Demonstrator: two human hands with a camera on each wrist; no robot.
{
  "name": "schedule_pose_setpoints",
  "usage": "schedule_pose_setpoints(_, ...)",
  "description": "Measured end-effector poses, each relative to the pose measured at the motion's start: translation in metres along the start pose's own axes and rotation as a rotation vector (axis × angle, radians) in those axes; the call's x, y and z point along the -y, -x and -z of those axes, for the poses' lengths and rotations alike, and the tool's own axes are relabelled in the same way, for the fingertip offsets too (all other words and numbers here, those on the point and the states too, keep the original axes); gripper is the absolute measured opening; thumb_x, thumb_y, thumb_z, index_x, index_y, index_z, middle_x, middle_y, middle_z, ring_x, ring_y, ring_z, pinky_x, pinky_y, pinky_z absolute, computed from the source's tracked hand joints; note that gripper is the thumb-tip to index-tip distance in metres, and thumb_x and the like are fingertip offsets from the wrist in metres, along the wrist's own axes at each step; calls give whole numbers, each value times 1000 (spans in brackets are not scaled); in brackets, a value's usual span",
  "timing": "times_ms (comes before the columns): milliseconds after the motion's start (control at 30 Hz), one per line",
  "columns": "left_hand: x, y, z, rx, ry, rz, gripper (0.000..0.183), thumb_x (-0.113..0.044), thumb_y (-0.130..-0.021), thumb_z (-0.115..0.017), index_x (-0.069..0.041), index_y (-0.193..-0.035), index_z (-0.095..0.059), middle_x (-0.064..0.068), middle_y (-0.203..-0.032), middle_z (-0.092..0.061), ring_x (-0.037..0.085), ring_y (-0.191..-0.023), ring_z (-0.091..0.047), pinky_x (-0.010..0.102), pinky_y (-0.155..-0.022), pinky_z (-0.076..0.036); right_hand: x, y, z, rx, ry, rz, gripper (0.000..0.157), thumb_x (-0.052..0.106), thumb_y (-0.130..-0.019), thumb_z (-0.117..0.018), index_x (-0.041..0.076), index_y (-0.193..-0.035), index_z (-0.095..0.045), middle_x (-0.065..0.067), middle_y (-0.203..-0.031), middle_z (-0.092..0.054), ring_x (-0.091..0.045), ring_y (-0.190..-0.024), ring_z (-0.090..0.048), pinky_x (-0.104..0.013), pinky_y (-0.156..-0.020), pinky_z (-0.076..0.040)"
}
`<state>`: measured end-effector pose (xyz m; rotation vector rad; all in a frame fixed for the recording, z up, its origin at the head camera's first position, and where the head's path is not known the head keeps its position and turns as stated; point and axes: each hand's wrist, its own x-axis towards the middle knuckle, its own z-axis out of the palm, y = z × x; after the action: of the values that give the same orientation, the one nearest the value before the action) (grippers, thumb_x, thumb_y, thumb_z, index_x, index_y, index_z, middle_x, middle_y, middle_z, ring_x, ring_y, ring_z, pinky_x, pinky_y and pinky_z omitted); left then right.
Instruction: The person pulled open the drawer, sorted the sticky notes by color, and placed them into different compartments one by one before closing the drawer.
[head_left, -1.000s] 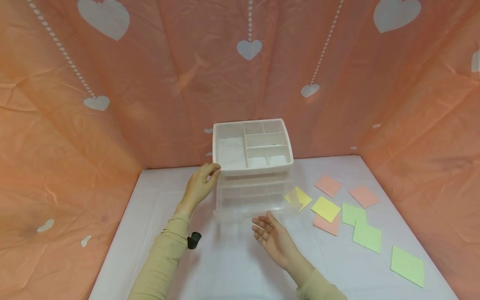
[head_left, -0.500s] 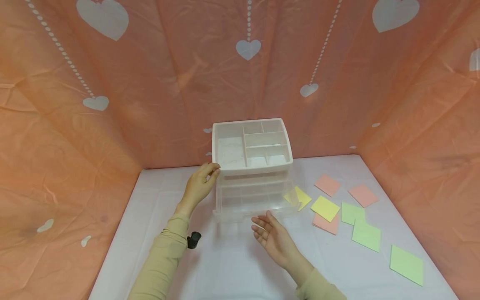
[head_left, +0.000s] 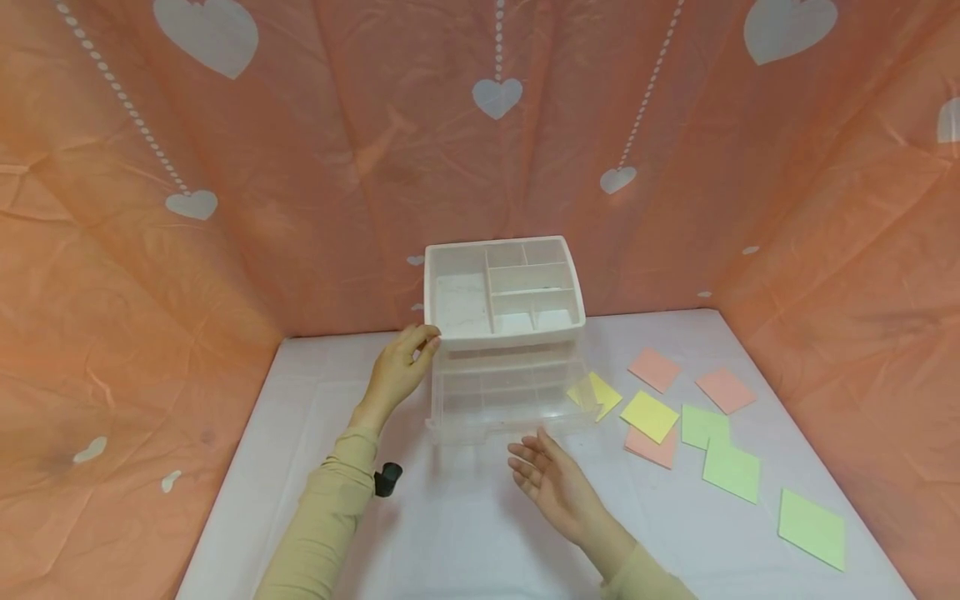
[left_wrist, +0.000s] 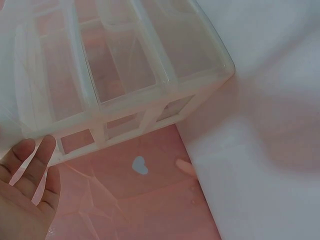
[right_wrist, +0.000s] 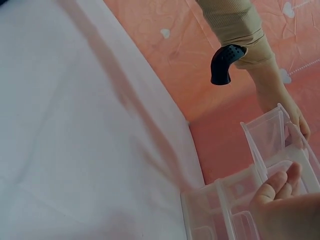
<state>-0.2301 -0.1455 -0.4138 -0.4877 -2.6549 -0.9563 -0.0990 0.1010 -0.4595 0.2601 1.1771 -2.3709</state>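
Note:
A white plastic drawer organizer point(head_left: 460, 304) with a divided top tray stands against the back curtain. Its clear upper drawer point(head_left: 510, 400) is pulled out toward me, with nothing visible inside. My left hand point(head_left: 400, 367) holds the front left corner of the top tray; in the left wrist view its fingers point(left_wrist: 42, 155) lie against the organizer's side. Just in front of the drawer's front edge, my right hand point(head_left: 558, 487) is held palm inward with relaxed fingers and nothing in it. The right wrist view shows that hand point(right_wrist: 285, 205) close to the drawer.
To the right on the white table point(head_left: 465, 542) lie several sticky note pads: pink point(head_left: 655, 370), yellow point(head_left: 651, 416) and green point(head_left: 812, 528). Another yellow pad point(head_left: 607, 396) sits by the drawer's right side. A black wrist camera point(head_left: 387, 479) juts from the left sleeve.
My right hand has drawn back slightly, down and to the right, from the drawer's front edge. The left hand and the organizer have stayed in place.

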Motion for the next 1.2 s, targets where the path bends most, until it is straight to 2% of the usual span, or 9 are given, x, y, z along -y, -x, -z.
schedule_pose_setpoints(167, 0, 0, 0, -2, 5, -2, 23, -31, -97, -47, -18, -110, -60, 3, -96, -60, 22, -90, -59, 41, -73, -49, 3, 5, 8, 10, 33, -4, 29, 40, -99, -37, 12, -108, -42, 4, -103, -55, -11, -101, -52, -26, -98, -42)
schedule_pose_setpoints(333, 0, -1, 0, -1, 3, 2, 23, -32, -97, -47, -18, -111, -60, 3, -96, -60, 22, -90, -59, 41, -73, -49, 6, 10, 23, 29, 65, -8, 24, 35, -100, -36, 14, -107, -44, 6, -102, -56, -10, -100, -51, -22, -93, -44)
schedule_pose_setpoints(433, 0, -1, -1, 0, 3, 1, 24, -32, -97, -47, -18, -111, -60, 4, -96, -61, 22, -90, -59, 42, -73, -49, 8, 13, 36, 8, 96, -14, 19, 31, -100, -36, 16, -105, -47, 6, -101, -56, -9, -97, -50, -20, -90, -44)
schedule_pose_setpoints(600, 1, 0, -1, -4, 4, 5, 23, -32, -97, -47, -18, -110, -60, 4, -96, -61, 22, -90, -59, 42, -73, -50, 14, 13, 62, -66, 204, -6, 14, 27, -100, -39, 20, -103, -50, 8, -97, -56, -9, -94, -50, -21, -88, -42)
schedule_pose_setpoints(733, 2, -1, -2, -11, 4, 4, 23, -32, -97, -48, -18, -110, -60, 4, -96, -61, 22, -89, -59, 43, -73, -50, 23, 9, 87, -159, 313, 21, 14, 25, -98, -43, 15, -106, -50, 9, -95, -57, -10, -93, -52, -21, -84, -43)
schedule_pose_setpoints(900, 2, -1, -2, -9, 3, 0, 23, -32, -97, -48, -18, -110, -60, 4, -97, -61, 22, -90, -60, 43, -73, -50, 41, 0, 119, -291, 450, 63, 26, 25, -97, -47, 6, -115, -48, 9, -95, -58, -10, -92, -56, -21, -79, -45)
schedule_pose_setpoints(1200, 1, 0, -1, -19, 3, -18, 22, -30, -97, -48, -17, -110, -60, 4, -97, -61, 21, -90, -60, 43, -73, -50, 74, -14, 169, -444, 760, 121, 53, 36, -93, -54, 1, -128, -37, 16, -96, -55, -1, -88, -54, -19, -79, -48)
